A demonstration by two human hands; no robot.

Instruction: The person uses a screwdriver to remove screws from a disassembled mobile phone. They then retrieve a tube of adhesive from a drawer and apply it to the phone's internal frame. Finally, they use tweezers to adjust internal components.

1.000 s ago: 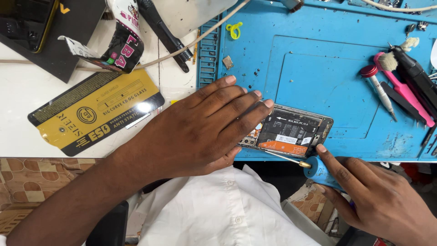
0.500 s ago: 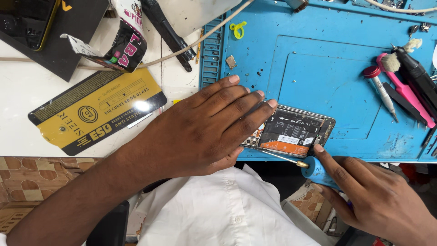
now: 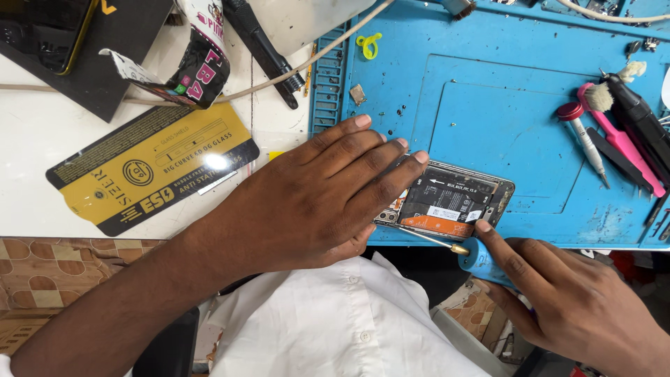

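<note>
An opened phone with its back cover off lies at the near edge of the blue work mat, black battery and orange strip showing. My left hand lies flat over the phone's left end, fingers spread and pressing down on it. My right hand grips a blue-handled screwdriver below the mat's edge. Its thin metal shaft points left, with the tip at the phone's lower left side near my left thumb.
A yellow and black flat package lies on the white table at left. A red-capped screwdriver, pink tool and black brush lie at the mat's right. A black tool, cable, and small tube sit at the back.
The view has shifted slightly. Both hands stay on the phone and screwdriver in nearly the same pose.
</note>
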